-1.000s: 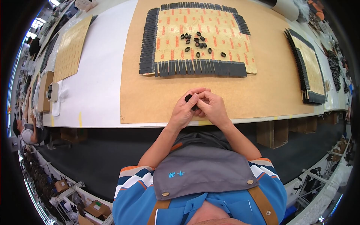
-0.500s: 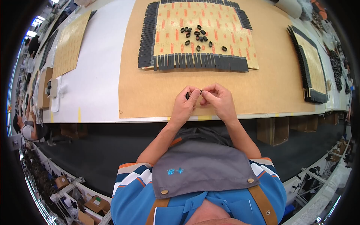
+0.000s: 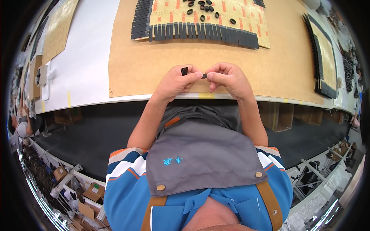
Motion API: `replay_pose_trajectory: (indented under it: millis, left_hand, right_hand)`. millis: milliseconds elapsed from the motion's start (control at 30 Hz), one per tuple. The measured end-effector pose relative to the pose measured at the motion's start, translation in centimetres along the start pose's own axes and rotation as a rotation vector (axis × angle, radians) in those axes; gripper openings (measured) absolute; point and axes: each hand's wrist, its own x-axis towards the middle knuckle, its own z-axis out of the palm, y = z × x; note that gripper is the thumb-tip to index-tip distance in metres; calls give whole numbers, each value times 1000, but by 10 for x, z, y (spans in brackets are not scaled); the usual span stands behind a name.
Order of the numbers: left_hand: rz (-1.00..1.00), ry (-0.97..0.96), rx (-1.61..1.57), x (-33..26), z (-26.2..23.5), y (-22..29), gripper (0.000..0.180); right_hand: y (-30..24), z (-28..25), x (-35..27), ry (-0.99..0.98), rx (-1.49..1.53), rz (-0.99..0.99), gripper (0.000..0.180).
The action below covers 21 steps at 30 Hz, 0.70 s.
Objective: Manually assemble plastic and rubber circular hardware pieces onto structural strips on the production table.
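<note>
Over the near edge of the brown paper, my left hand (image 3: pixel 176 82) and my right hand (image 3: pixel 232 80) pinch a small black strip (image 3: pixel 204 76) between fingertips, one at each end. Another dark flat end (image 3: pixel 184 71) shows at my left index finger; whether it belongs to the same strip I cannot tell. Beyond my hands lies a tan sheet with red print (image 3: pixel 169 16). Its near edge carries a row of black strips (image 3: pixel 204 31), side by side. Several small black rings (image 3: pixel 202 18) lie scattered on that sheet.
Brown paper (image 3: pixel 127 65) covers the middle of the white table (image 3: pixel 88 57). A second sheet edged with black strips (image 3: pixel 323 50) lies at the right. To the left are a tan sheet (image 3: pixel 59 30) and a cardboard box (image 3: pixel 35 77). Another person (image 3: pixel 25 127) is at far left.
My hands have moved slightly apart, and the strip now shows between them. The whole view has shifted, so the table and sheets appear higher in the picture.
</note>
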Motion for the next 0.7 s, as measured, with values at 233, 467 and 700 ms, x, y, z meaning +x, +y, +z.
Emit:
replay_pose_trajectory:
  millis: [233,467,700]
  left_hand:
    - [-42,-59,112,-2,0,6,12]
    - [-22,77,197,1,5,5,10]
    - [10,109,258,3,6,2,10]
  right_hand:
    - [1,-3,-2,-106,-77,29,15]
    - [3,-11,-7,-108,27,-25,14]
    - [7,-22,-2,-163,69,-10,15]
